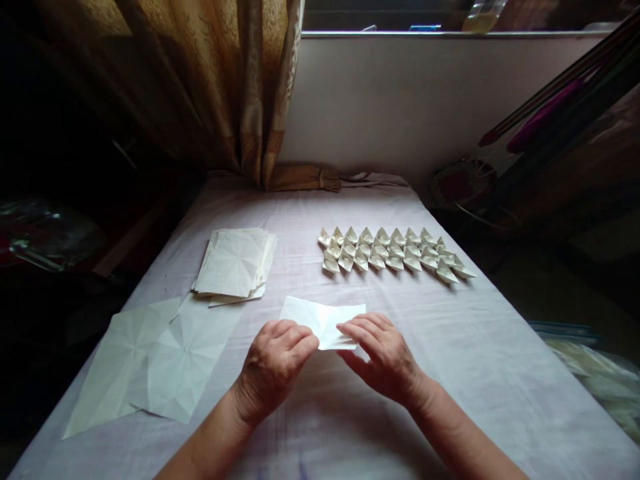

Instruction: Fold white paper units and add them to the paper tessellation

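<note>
Between my hands is a white sheet of paper (320, 320), folded over along its near edge and creased at the middle. My left hand (277, 357) is closed on its near left part, thumb along the folded edge. On the right side, my right hand (381, 353) has its fingers on top of the paper and its thumb below the near edge, pinching it. To the left lie loose creased sheets (187, 360), and behind them a stack of creased paper squares (233, 263). Several small folded paper boats (380, 250) stand in rows at the back right.
A pale cloth (500, 373) covers the table. Gold curtains (250, 87) hang at its far left end, against a white wall (370, 100). Plastic bags (600, 373) lie off the right edge, and clear plastic (50, 230) shows in the dark at left.
</note>
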Tool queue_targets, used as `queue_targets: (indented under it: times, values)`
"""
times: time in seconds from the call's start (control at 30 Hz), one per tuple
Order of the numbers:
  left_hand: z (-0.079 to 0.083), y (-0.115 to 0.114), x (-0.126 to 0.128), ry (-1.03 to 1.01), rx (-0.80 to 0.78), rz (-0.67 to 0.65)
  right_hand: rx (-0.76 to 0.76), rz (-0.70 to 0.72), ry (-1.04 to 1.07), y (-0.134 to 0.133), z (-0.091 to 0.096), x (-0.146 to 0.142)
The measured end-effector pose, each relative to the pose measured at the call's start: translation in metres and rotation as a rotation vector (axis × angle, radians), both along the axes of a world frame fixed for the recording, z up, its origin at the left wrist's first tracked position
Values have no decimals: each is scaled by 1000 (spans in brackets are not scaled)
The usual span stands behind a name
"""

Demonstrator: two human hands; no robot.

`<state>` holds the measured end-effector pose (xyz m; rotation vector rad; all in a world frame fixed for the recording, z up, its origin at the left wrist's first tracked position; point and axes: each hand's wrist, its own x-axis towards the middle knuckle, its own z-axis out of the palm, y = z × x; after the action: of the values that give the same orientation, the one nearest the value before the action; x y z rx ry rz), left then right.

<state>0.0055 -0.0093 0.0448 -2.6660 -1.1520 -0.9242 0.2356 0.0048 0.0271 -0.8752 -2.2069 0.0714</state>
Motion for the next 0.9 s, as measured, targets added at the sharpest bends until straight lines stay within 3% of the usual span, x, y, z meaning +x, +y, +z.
queue_targets:
  times: [0.1,0.23,0.37,0.5,0.67,0.9]
  values:
    - [-2,3,-6,-16,17,-59,-13,-67,-35,10,-11,13]
    - [-9,6,-11,-99,39,-135,93,-112,-2,14,-7,22]
    - [-24,12,-17,-109,34,-71,162,-107,-45,10,-1,20]
    - [-38,10,-24,-50,-43,-18,95,0,-154,5,-13,15]
    - [-40,-1,-29,86,-163,-53,-49,87,-178,0,-26,17]
    - [-43,-5,-33,-14,-255,-93,-262,180,-131,-1,-16,30]
